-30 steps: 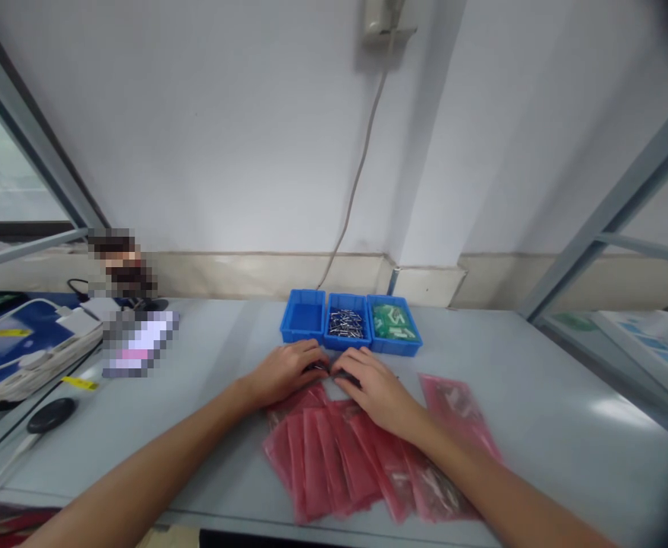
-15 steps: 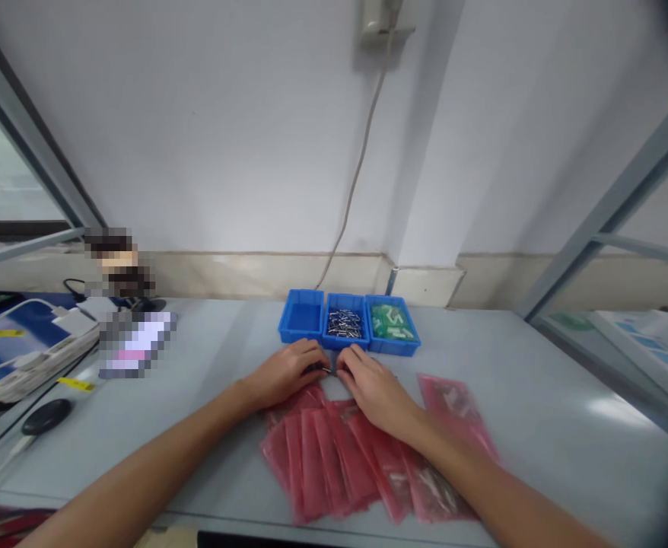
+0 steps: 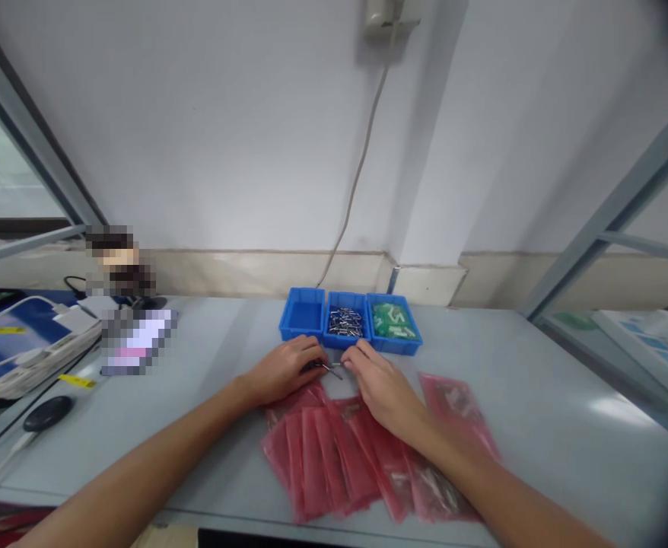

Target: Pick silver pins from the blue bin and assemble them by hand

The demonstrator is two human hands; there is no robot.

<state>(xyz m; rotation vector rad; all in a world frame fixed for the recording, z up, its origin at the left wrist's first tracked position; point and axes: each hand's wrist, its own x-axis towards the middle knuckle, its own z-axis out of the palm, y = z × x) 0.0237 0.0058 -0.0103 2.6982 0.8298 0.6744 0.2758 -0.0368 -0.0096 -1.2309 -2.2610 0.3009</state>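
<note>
My left hand (image 3: 288,371) is closed around thin metal pins (image 3: 334,371), whose ends stick out from its fingertips. My right hand (image 3: 384,387) has thumb and forefinger pinched at the end of one of these pins, just across from the left. Both hands are over the table in front of three blue bins. The middle bin (image 3: 346,342) contains many shiny metal pins (image 3: 345,322). Under and between my forearms lie overlapping pink plastic bags (image 3: 316,472), some with small parts inside; another pink bag (image 3: 458,411) lies to the right.
The left blue bin (image 3: 301,333) shows its bare floor. White pieces on green fill the right bin (image 3: 396,347). At the left are a power strip (image 3: 42,361), a black round device (image 3: 49,413) with a white cable, and a pixelated phone-like object (image 3: 143,341). Metal frames flank the table.
My right hand has shifted slightly right, widening the gap between the hands. More of the metal pins now shows between the fingertips.
</note>
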